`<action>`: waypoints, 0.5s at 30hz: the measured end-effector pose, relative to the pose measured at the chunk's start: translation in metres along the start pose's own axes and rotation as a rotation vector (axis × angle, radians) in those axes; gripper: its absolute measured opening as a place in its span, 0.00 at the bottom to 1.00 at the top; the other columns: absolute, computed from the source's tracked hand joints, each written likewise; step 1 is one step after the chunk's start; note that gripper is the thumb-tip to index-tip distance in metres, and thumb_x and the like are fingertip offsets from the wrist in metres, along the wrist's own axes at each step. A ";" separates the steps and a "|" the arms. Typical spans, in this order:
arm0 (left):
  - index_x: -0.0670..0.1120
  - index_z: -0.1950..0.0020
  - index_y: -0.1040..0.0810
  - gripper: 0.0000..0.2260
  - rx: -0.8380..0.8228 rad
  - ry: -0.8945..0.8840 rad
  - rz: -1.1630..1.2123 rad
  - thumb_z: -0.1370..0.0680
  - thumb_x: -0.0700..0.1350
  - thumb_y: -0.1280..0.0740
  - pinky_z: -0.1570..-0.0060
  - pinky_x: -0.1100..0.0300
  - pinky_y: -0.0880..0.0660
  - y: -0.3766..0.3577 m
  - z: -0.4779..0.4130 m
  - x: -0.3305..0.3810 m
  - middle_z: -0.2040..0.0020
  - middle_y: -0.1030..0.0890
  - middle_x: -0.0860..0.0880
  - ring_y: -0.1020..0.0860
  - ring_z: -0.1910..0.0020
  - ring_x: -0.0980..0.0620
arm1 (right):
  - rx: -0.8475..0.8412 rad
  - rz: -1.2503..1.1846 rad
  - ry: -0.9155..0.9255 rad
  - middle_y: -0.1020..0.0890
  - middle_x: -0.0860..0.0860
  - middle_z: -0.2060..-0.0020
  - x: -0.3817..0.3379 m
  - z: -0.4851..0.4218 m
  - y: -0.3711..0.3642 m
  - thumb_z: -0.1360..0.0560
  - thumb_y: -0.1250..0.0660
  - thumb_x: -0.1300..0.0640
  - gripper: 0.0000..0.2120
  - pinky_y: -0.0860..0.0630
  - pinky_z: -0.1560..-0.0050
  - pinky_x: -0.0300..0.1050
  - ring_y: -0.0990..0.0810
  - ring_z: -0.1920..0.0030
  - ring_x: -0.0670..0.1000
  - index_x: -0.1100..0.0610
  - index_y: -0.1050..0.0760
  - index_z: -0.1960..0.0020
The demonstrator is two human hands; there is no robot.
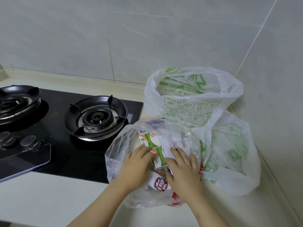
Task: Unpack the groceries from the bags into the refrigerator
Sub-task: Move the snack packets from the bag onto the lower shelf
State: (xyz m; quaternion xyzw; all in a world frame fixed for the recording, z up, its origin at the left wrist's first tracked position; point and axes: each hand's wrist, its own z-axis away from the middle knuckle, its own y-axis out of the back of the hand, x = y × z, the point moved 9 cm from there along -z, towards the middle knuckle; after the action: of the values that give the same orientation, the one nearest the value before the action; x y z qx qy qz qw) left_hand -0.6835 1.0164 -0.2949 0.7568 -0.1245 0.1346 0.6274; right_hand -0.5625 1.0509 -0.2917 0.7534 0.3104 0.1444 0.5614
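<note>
A clear plastic bag [118, 161] lies open on the counter, holding green-and-white milk cartons [152, 143] and a white packet with a maroon round logo [161, 185]. My left hand [136, 167] and my right hand [182, 169] reach into the bag from either side of the cartons, fingers curling around the pack's edges. A white bag with green print [193, 99] stands open behind. Another white bag with green print [232, 153] slumps to the right.
A black gas hob [68, 154] with two burners [95, 117] fills the left of the counter. A dark phone or tablet [24, 161] lies on its front left. Tiled walls close in behind and on the right. Pale counter [49, 197] runs along the front.
</note>
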 end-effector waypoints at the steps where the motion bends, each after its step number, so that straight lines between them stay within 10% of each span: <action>1: 0.54 0.47 0.29 0.17 0.024 0.023 0.020 0.33 0.48 0.47 0.54 0.50 0.23 0.001 0.005 -0.001 0.44 0.22 0.50 0.22 0.43 0.48 | 0.000 0.003 0.000 0.21 0.49 0.41 0.001 0.003 0.001 0.35 0.43 0.49 0.12 0.41 0.38 0.55 0.32 0.36 0.50 0.46 0.25 0.56; 5: 0.54 0.49 0.31 0.15 0.104 0.037 0.061 0.34 0.54 0.41 0.59 0.57 0.24 -0.004 0.019 -0.001 0.48 0.22 0.51 0.21 0.52 0.51 | -0.065 -0.002 0.014 0.22 0.49 0.39 0.001 0.012 -0.003 0.43 0.26 0.50 0.16 0.41 0.37 0.55 0.33 0.36 0.51 0.47 0.31 0.60; 9: 0.57 0.53 0.31 0.11 0.107 0.031 0.049 0.33 0.56 0.42 0.60 0.62 0.28 -0.013 0.028 -0.004 0.57 0.23 0.56 0.21 0.60 0.53 | -0.115 0.036 -0.013 0.23 0.50 0.38 0.003 0.017 -0.004 0.40 0.34 0.44 0.09 0.44 0.36 0.56 0.34 0.34 0.52 0.44 0.24 0.61; 15: 0.55 0.34 0.30 0.42 -0.253 0.081 -0.054 0.40 0.74 0.56 0.36 0.61 0.46 -0.036 0.036 -0.010 0.36 0.32 0.56 0.38 0.33 0.55 | -0.056 -0.023 -0.104 0.20 0.53 0.43 0.007 0.014 -0.002 0.50 0.20 0.48 0.30 0.39 0.41 0.51 0.27 0.39 0.53 0.48 0.32 0.54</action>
State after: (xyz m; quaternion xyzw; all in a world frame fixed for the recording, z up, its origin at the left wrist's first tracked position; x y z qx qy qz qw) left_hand -0.6783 0.9878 -0.3376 0.6685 -0.0947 0.1314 0.7259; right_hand -0.5492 1.0452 -0.2991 0.7403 0.2854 0.1069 0.5993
